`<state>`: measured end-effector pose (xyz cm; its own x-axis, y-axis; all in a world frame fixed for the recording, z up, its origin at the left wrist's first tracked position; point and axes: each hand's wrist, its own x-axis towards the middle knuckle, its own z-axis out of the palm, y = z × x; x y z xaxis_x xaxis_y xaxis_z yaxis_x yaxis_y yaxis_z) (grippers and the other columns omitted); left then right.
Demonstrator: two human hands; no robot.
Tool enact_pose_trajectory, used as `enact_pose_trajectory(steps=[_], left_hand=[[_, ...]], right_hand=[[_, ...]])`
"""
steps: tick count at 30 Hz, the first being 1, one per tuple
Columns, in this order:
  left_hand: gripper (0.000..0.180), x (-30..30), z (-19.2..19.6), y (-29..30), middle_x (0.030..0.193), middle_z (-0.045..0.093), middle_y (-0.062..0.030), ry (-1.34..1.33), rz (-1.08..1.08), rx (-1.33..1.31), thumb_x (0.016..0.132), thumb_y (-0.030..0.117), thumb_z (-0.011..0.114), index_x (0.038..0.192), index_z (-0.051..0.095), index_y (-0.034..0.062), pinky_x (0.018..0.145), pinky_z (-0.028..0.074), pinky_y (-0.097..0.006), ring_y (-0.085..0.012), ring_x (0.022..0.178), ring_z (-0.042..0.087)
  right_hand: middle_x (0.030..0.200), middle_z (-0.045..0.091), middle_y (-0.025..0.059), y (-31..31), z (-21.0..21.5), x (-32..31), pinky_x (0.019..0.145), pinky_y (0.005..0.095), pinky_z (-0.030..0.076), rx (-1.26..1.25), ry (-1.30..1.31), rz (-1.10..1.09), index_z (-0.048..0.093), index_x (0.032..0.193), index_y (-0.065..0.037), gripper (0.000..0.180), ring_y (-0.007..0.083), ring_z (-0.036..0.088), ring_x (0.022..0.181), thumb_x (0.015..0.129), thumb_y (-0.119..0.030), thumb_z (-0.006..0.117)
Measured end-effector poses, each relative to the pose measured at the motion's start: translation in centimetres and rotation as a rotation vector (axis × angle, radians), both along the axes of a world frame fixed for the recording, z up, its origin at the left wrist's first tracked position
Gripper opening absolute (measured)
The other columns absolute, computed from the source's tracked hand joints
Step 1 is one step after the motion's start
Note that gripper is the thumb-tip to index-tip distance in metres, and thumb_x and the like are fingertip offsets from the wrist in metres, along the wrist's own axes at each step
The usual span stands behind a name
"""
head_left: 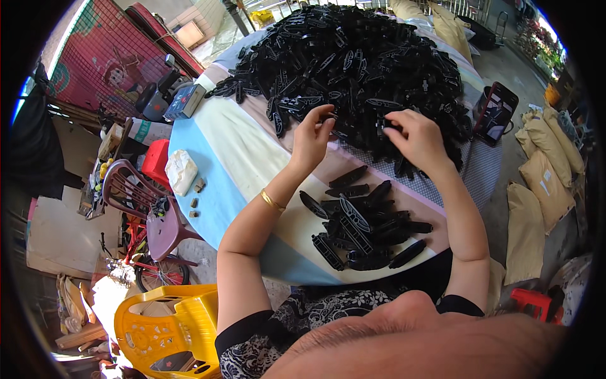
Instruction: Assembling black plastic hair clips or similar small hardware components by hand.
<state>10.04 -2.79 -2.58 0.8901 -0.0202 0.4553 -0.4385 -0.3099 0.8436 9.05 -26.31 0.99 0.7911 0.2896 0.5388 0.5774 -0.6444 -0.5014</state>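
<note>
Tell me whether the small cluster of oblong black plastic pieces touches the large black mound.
Apart: the head view shows bare striped pastel tablecloth between the small cluster of oblong black plastic pieces and the large black mound.

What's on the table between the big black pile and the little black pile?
Between the big pile and the little pile, the head view shows just a bare strip of tablecloth.

No legible txt (too sm.)
</note>
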Motion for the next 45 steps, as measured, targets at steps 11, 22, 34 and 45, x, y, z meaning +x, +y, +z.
enact_pose_trajectory(steps=[11,22,34,45], left_hand=[[0.037,-0.1,0.7,1.0,0.102,0.059,-0.0063,0.499,-0.371,-0.546,0.087,0.003,0.059,0.123,0.050,-0.0025,0.084,0.051,-0.025,-0.0112,0.089,0.059],[0.029,-0.7,0.4,-0.1,0.101,0.062,-0.0039,0.448,-0.453,-0.284,0.079,-0.005,0.064,0.107,0.057,-0.0012,0.083,0.048,-0.022,-0.0090,0.090,0.058],[0.030,-0.9,-0.4,-0.4,0.099,0.062,-0.0092,0.599,-0.485,-0.572,0.082,-0.006,0.062,0.110,0.054,0.0018,0.081,0.054,-0.028,-0.0167,0.086,0.063],[0.030,-1.0,-1.0,-0.3,0.105,0.061,-0.0085,0.624,-0.505,-0.598,0.083,-0.003,0.063,0.111,0.054,0.0040,0.086,0.054,-0.031,-0.0172,0.091,0.063]], right_hand=[[0.110,0.050,0.0103,1.6,-2.7,-0.3,0.073,0.0343,0.052,-0.527,-0.148,-0.094,0.061,0.094,-0.001,0.021,0.0253,0.056,0.094,0.072,-0.003,0.063],[0.110,0.056,0.0181,2.0,-4.2,0.3,0.064,0.0317,0.051,-0.510,-0.323,-0.158,0.060,0.071,0.000,0.003,0.0256,0.058,0.083,0.070,-0.001,0.058],[0.076,0.064,0.0080,0.7,-2.0,1.3,0.059,0.0295,0.051,0.124,-0.310,-0.088,0.061,0.084,-0.003,0.007,0.0237,0.064,0.065,0.083,-0.010,0.064],[0.079,0.068,0.0091,2.4,-2.3,-0.3,0.062,0.0245,0.052,0.420,0.105,0.217,0.066,0.093,0.001,0.014,0.0148,0.065,0.067,0.079,0.000,0.067]])
